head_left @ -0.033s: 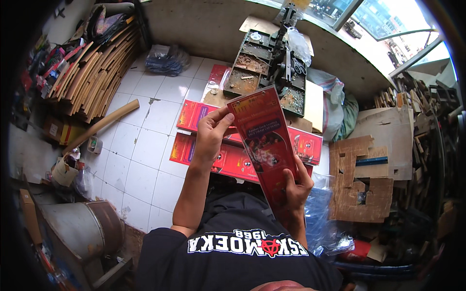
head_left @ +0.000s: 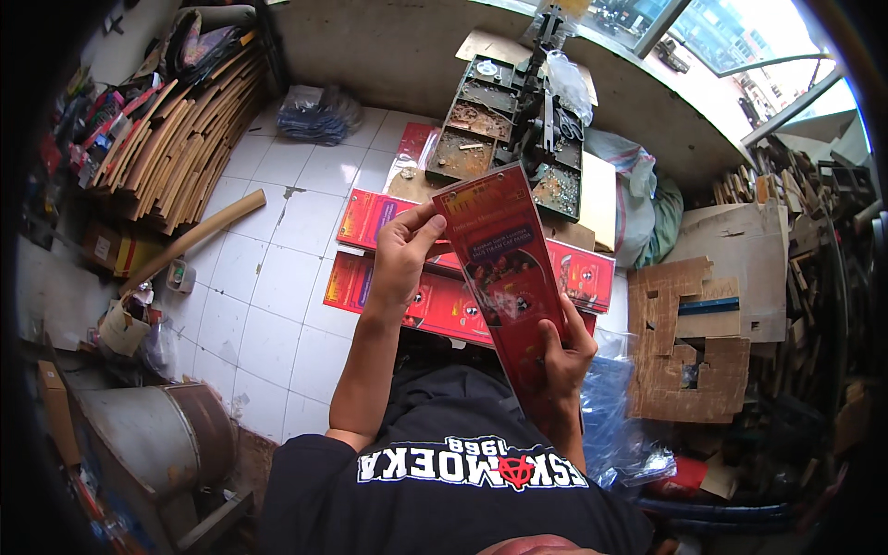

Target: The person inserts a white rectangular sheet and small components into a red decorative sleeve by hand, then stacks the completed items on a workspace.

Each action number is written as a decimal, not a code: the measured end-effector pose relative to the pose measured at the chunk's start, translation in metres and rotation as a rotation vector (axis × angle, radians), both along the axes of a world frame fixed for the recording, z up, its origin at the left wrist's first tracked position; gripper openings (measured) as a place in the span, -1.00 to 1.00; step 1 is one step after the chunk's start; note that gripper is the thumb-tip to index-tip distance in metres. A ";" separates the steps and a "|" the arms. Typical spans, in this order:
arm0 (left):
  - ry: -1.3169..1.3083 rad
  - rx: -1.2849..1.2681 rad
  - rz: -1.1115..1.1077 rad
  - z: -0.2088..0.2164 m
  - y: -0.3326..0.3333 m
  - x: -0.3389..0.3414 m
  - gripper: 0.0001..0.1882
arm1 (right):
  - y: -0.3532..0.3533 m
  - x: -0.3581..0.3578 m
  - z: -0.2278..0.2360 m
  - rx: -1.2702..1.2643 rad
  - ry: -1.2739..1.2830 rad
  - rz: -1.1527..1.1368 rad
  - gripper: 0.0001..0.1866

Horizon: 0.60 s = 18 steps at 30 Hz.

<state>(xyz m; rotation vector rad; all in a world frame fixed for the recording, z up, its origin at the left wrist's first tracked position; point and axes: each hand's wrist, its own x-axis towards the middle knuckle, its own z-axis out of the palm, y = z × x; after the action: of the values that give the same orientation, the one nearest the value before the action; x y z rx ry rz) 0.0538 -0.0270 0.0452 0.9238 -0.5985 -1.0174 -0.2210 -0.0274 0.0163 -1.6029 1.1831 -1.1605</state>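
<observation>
A long, glossy red printed plastic sheet [head_left: 504, 268] is held up at a tilt in front of my chest. My left hand [head_left: 407, 254] pinches its upper left edge between thumb and fingers. Lower down, my right hand [head_left: 562, 363] grips the right edge, thumb on the front face and fingers mostly behind. Clear plastic shows along the sheet's rim. Behind it lie more red printed sheets: one stack [head_left: 444, 310] near my lap, another [head_left: 365, 220] farther left, and a third [head_left: 585, 276] to the right.
Beyond the sheets stands a dark compartment tray [head_left: 472, 153] of small metal bits, with a black press [head_left: 539, 120] and scissors [head_left: 568, 125]. Clear plastic sleeves [head_left: 606, 398] lie at my right, by cut brown boards [head_left: 689, 342]. A cardboard tube [head_left: 199, 239] leans at left near stacked cardboard [head_left: 190, 139].
</observation>
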 end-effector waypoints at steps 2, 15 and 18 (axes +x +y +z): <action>-0.015 0.021 -0.007 -0.006 0.000 0.001 -0.73 | -0.004 -0.006 -0.011 -0.033 0.075 0.001 -0.49; 0.173 0.190 -0.039 -0.086 0.104 0.028 -0.57 | 0.000 -0.021 -0.014 0.022 0.436 0.349 -0.47; 0.248 0.219 0.145 -0.096 0.131 0.032 -0.53 | -0.010 -0.057 -0.018 -0.064 0.547 0.174 -0.43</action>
<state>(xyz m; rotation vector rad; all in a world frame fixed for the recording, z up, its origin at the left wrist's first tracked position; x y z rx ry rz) 0.0857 0.1037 -0.0511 0.9984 -0.2124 -1.0603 -0.2780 -0.0374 -0.0015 -2.1059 1.3123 -0.6690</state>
